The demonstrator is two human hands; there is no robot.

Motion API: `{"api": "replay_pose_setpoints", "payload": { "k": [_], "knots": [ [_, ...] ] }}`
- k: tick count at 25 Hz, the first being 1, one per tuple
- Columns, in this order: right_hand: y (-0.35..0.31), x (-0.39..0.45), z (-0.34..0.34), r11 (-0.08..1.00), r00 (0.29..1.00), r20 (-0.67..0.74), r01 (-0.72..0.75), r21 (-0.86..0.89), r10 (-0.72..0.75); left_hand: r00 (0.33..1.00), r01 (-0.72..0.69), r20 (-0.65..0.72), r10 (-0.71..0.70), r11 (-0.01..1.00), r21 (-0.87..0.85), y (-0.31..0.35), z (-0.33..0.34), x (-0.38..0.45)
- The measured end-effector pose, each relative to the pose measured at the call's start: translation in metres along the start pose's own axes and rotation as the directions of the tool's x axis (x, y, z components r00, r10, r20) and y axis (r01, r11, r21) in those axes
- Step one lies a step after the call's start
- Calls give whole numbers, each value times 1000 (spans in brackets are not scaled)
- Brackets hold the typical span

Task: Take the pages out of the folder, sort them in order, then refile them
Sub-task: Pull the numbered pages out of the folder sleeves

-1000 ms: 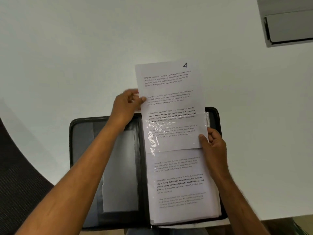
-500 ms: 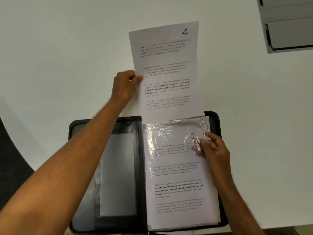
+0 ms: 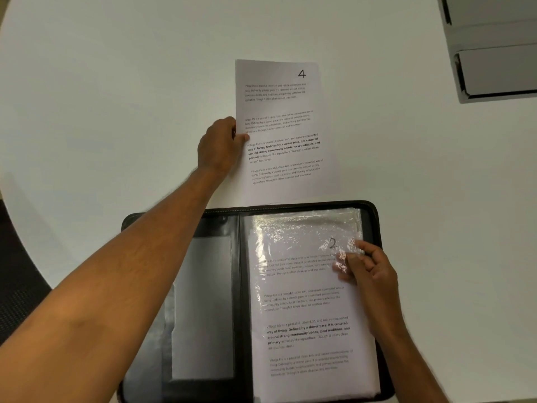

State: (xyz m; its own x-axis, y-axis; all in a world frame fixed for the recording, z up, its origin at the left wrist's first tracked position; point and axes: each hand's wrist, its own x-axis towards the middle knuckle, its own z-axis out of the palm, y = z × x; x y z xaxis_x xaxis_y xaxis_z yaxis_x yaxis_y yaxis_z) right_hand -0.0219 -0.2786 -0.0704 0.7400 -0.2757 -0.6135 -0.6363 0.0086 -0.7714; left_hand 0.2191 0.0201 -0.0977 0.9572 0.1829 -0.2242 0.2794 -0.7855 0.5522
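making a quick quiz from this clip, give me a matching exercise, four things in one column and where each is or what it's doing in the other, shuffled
Things:
1. page 4
2. page 2
3. left hand
4. right hand

Places or states:
A. pinching the plastic sleeve near its top right corner
B. lying on the white table beyond the folder
C. inside a plastic sleeve in the folder's right half
D. gripping the left edge of a loose sheet

Pairs: 1-B, 2-C, 3-D, 4-A
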Motion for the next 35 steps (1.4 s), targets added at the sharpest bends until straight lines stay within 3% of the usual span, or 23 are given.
{"api": "replay_pose_setpoints", "payload": {
  "k": [5,10,16,21,25,32,35],
  "knots": [
    [-2,-4,-3,999,1000,0,-19,-36,19,999,-4,-35,4,1000,5,-1,4,-3],
    [4,-2,0,999,999,-49,-3,-47,1,999,14,-47,-20,991,-132,-1,1,-18],
    [4,-9,11,996,988,-142,58,-67,-67,959,-206,-185,216,976,68,-32,1,-145],
    [4,-6,11,997,986,-151,60,-42,-66,973,-229,18,230,951,209,-69,26,-216],
    [3,-5,10,997,986,-152,67,-41,-73,968,-249,54,244,930,272,-77,37,-211],
    [-2,2,0,995,994,-90,48,-89,-56,967,-255,42,253,933,253,-74,37,-203],
    [-20,-12,-7,976,984,126,-101,-195,128,969,-247,54,243,962,114,-73,27,-203]
  ]
}}
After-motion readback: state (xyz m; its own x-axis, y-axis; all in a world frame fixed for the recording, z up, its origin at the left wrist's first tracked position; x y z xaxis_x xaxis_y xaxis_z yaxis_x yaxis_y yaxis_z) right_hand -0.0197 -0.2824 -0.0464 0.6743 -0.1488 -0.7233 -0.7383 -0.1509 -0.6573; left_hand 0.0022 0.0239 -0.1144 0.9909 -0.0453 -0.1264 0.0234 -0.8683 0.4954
